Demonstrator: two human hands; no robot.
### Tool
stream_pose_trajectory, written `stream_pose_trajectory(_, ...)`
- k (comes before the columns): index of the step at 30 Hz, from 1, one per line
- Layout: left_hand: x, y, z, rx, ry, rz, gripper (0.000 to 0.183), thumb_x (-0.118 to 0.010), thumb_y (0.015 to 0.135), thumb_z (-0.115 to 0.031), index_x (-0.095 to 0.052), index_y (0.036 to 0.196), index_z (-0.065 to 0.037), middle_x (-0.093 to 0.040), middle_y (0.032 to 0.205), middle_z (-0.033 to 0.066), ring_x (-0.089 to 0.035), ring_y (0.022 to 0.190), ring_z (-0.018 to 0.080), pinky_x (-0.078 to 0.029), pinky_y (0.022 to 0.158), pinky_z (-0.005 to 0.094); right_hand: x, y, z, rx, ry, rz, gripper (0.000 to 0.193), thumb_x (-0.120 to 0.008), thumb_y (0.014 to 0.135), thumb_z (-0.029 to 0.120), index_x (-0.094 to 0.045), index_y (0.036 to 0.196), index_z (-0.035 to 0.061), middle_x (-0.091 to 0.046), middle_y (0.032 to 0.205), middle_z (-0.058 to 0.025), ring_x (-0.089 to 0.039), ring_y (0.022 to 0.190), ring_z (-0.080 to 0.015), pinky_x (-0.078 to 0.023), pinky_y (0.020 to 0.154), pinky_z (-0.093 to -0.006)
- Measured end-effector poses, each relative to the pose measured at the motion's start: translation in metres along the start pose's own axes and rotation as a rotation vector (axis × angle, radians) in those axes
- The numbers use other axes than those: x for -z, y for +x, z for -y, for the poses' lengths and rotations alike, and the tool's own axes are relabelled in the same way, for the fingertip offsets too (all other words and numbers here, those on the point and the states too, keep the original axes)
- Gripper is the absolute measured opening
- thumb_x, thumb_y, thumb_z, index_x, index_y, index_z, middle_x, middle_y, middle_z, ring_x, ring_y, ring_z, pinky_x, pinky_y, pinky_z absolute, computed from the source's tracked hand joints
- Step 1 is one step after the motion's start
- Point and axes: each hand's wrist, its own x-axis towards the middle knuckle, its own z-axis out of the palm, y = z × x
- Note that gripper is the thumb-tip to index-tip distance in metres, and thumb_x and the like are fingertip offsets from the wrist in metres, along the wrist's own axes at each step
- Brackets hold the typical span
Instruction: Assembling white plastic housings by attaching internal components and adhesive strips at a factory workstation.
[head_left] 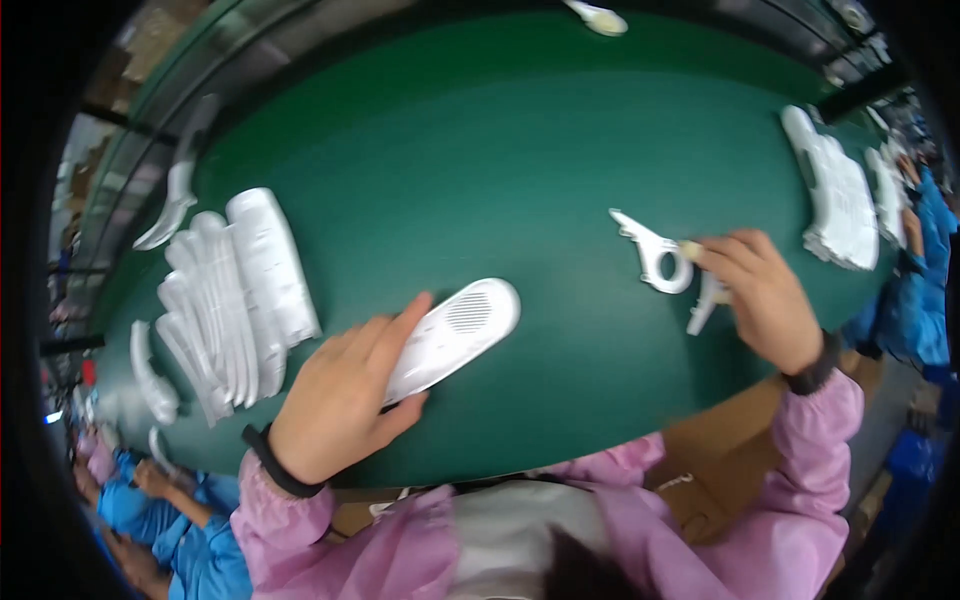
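My left hand point(345, 395) is closed around the lower end of a white elongated plastic shell point(455, 335). The shell has a rounded end with a slotted grille and points up and to the right, just above or on the green surface. On the right, my right hand point(760, 295) pinches the edge of a white plastic part with a ring and a pointed arm point(655, 258). Its fingertips look pale yellow. A second small white piece point(705, 305) shows beneath this hand, partly hidden by the fingers.
The green belt point(450, 150) bears a row of white curved shells point(225, 300) at left and another stack point(835, 195) at right. Single white parts lie at far left and at the top edge. People in blue sleeves point(915, 290) work at both sides.
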Motion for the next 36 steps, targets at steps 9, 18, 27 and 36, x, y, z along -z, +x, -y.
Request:
stream_pose_trajectory(9, -0.014, -0.017, 0.024, 0.108, -0.067, -0.081, 0.080, -0.080, 0.083, -0.041, -0.046, 0.145, -0.005, -0.064, 0.122, 0.0214, -0.065, 0.105, 0.0395, -0.054, 0.084, 0.0420, 0.009, -0.041, -0.008, -0.148, -0.024, -0.177, 0.042, -0.073, 0.067, -0.012, -0.068, 0.107, 0.0002, -0.061, 0.084, -0.0128, -0.056, 0.078, -0.0308, -0.045, 0.068, -0.0403)
stream_pose_trajectory(18, -0.015, -0.003, 0.005, 0.121, -0.114, 0.037, 0.082, -0.081, 0.083, -0.045, -0.042, 0.142, -0.003, -0.067, 0.111, 0.0202, -0.070, 0.090, 0.0384, -0.057, 0.071, 0.0430, -0.021, 0.023, 0.089, -0.052, 0.445, -0.188, 0.040, -0.082, 0.073, 0.001, -0.068, 0.110, 0.0047, -0.068, 0.085, -0.0110, -0.065, 0.066, -0.0260, -0.051, 0.059, -0.0344)
stream_pose_trajectory(27, -0.035, -0.005, 0.011, 0.036, -0.152, -0.049, 0.083, -0.086, 0.078, -0.040, -0.044, 0.137, 0.001, -0.069, 0.100, 0.0223, -0.070, 0.076, 0.0389, -0.057, 0.065, 0.0434, -0.047, 0.068, 0.123, -0.038, 0.431, -0.181, 0.027, -0.077, 0.074, -0.007, -0.072, 0.099, 0.0015, -0.058, 0.082, -0.0091, -0.061, 0.066, -0.0239, -0.048, 0.058, -0.0317)
stream_pose_trajectory(36, -0.034, -0.006, 0.012, 0.058, -0.229, -0.051, 0.082, -0.084, 0.079, -0.029, -0.041, 0.143, -0.001, -0.067, 0.118, 0.0175, -0.072, 0.093, 0.0327, -0.059, 0.075, 0.0396, -0.056, 0.075, 0.144, -0.009, 0.267, -0.216, 0.024, -0.072, 0.072, -0.008, -0.069, 0.095, 0.0008, -0.055, 0.080, -0.0106, -0.057, 0.062, -0.0283, -0.046, 0.055, -0.0365)
